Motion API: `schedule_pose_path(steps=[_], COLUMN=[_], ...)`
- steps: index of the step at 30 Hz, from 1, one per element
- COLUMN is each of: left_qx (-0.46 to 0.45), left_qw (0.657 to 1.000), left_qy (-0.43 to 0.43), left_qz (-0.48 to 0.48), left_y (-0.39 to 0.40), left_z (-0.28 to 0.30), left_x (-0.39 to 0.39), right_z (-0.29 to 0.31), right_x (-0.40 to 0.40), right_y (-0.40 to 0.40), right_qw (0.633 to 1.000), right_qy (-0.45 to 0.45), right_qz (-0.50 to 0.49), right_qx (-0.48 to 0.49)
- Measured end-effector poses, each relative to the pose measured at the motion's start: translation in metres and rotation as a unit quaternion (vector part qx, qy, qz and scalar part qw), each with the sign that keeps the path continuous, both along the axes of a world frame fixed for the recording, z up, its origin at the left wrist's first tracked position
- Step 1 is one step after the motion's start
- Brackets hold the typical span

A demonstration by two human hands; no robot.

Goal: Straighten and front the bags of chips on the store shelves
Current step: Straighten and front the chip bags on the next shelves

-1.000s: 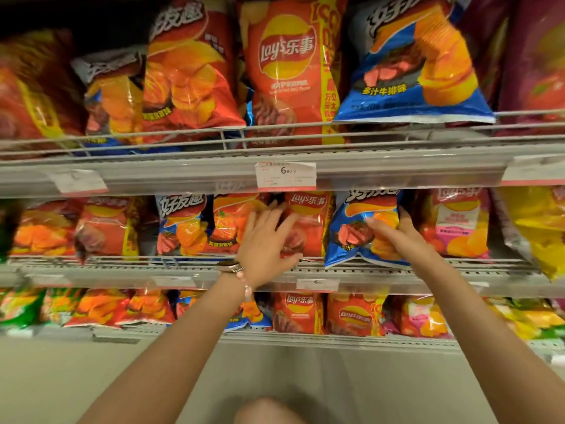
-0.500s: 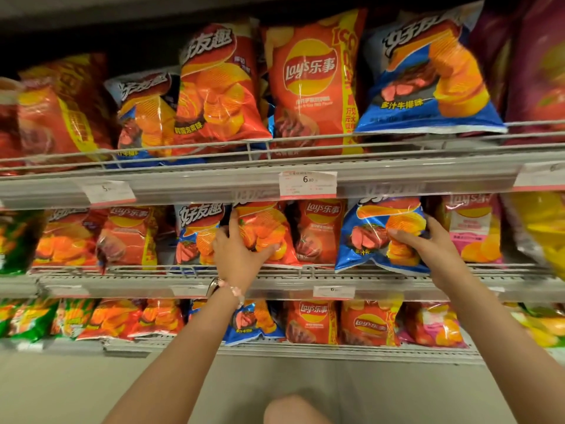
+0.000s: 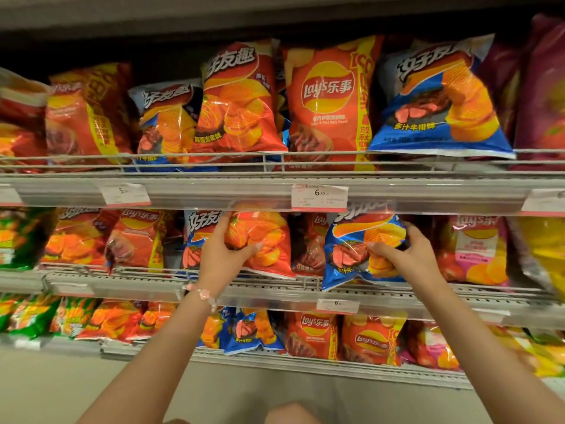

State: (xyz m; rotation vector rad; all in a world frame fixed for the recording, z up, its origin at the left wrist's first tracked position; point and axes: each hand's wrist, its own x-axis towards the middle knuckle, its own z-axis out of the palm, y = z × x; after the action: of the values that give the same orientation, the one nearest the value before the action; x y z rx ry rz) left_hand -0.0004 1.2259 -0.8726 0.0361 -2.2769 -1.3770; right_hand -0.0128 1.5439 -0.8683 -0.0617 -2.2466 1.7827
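I am working the middle shelf [image 3: 275,293], where my left hand [image 3: 224,255] is gripping the orange bag [image 3: 263,240], fingers curled round its left edge, and my right hand [image 3: 403,258] is pinching the blue bag [image 3: 351,249], both leaning over the wire rail [image 3: 153,272]. Squeezing too hard is likely crushing chips; tugging could tip a bag off. The shelf above [image 3: 244,191] is leaving little headroom, and neighbouring bags are crowding both sides.
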Motion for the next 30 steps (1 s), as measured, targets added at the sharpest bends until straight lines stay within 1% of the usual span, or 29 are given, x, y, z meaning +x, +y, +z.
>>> schedule_pose_path(steps=[3, 6, 9, 11, 13, 16, 20, 21, 24, 25, 26, 27, 28, 29, 30], left_qx=[-0.006, -0.006, -0.003, 0.009, 0.025, 0.047, 0.057, 0.065, 0.083, 0.087, 0.092, 0.100, 0.110, 0.121, 0.131], left_qw=[1.000, 1.000, 0.998, 0.998, 0.998, 0.998, 0.997, 0.997, 0.996, 0.996, 0.996, 0.995, 0.994, 0.993, 0.991], left_qy=[-0.009, 0.000, 0.009, 0.013, 0.007, 0.000, 0.004, 0.004, 0.003, 0.004, 0.004, 0.005, 0.007, 0.008, 0.008], left_qz=[-0.002, 0.020, 0.056, 0.063, 0.060, 0.052, 0.047, 0.044, 0.029, 0.022, 0.014, 0.006, -0.001, -0.006, -0.009], left_y=[-0.024, -0.046, -0.064, -0.074, -0.081, -0.083, -0.078, -0.076, -0.069, -0.066, -0.064, -0.062, -0.061, -0.060, -0.059], left_z=[0.004, 0.006, 0.006, 0.005, 0.003, 0.002, 0.002, 0.001, 0.002, 0.002, 0.001, 0.000, -0.001, -0.002, -0.003], left_x=[0.014, 0.027, 0.040, 0.047, 0.053, 0.059, 0.058, 0.057, 0.055, 0.056, 0.057, 0.057, 0.059, 0.059, 0.060], right_z=[-0.002, -0.002, -0.003, -0.008, -0.015, -0.026, -0.032, -0.032, -0.023, -0.021, -0.022, -0.022, -0.022, -0.021, -0.018], right_x=[-0.002, -0.013, -0.028, -0.037, -0.045, -0.053, -0.059, -0.060, -0.050, -0.043, -0.033, -0.021, -0.008, 0.004, 0.014], right_y=[-0.027, -0.065, -0.102, -0.123, -0.139, -0.154, -0.163, -0.163, -0.165, -0.167, -0.169, -0.173, -0.177, -0.182, -0.188], right_qw=[1.000, 0.999, 0.997, 0.998, 0.998, 0.993, 0.970, 0.968, 0.972, 0.975, 0.977, 0.977, 0.974, 0.977, 0.981], right_qy=[-0.008, -0.015, -0.032, -0.030, -0.018, -0.046, -0.087, -0.089, -0.097, -0.078, -0.034, 0.031, 0.088, 0.112, 0.093], right_qz=[0.023, 0.040, 0.049, 0.052, 0.067, 0.093, 0.094, 0.089, 0.066, 0.043, 0.014, -0.006, 0.001, 0.047, 0.117], right_qx=[-0.012, -0.014, -0.045, -0.034, -0.009, 0.061, 0.206, 0.218, 0.205, 0.203, 0.208, 0.213, 0.207, 0.175, 0.120])
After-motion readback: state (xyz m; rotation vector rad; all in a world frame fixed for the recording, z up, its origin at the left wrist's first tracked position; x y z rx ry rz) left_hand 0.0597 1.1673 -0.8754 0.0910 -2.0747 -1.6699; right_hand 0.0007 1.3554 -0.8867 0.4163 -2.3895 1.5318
